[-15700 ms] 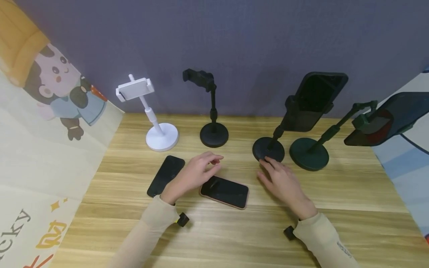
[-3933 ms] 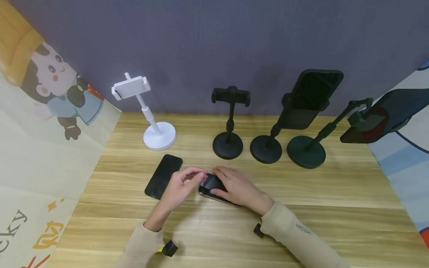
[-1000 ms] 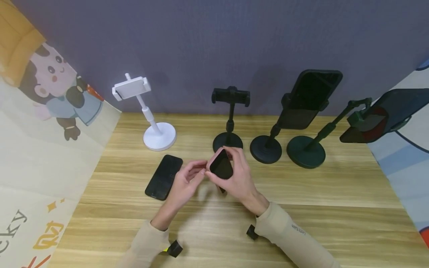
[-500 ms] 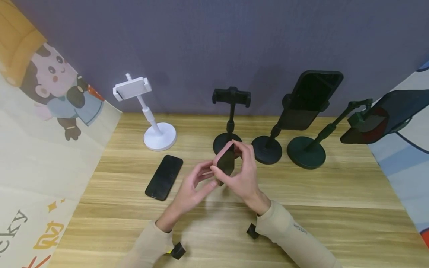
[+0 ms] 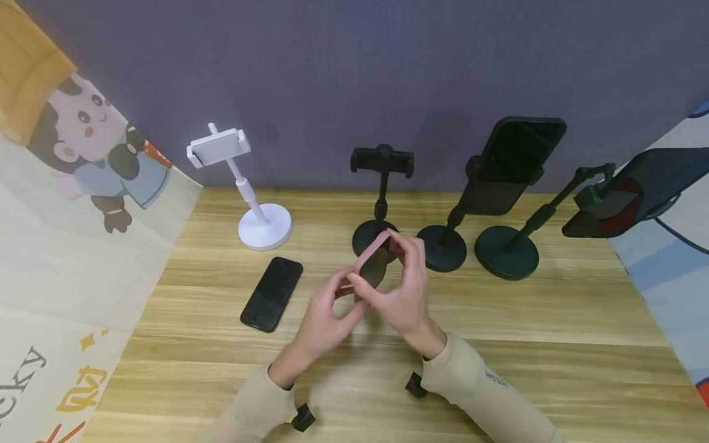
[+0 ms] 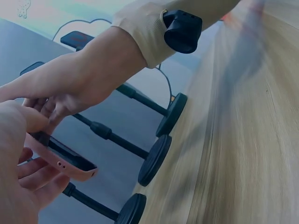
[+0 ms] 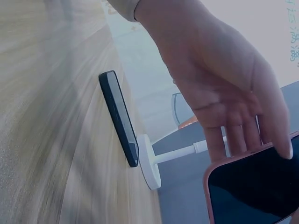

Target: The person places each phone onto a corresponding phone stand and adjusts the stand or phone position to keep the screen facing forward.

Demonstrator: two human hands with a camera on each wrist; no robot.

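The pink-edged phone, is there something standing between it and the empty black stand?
Nothing visible, apart from the left hand and right hand that hold the pink-edged phone in front of the empty black stand.

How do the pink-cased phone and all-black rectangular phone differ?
The pink-cased phone has a pink rim, the all-black phone a black one. The pink one is tilted in the left hand and right hand; the black one lies flat. Both screens look dark.

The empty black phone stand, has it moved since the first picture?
Yes: in the head view, the empty black phone stand has shifted right, away from the white stand.
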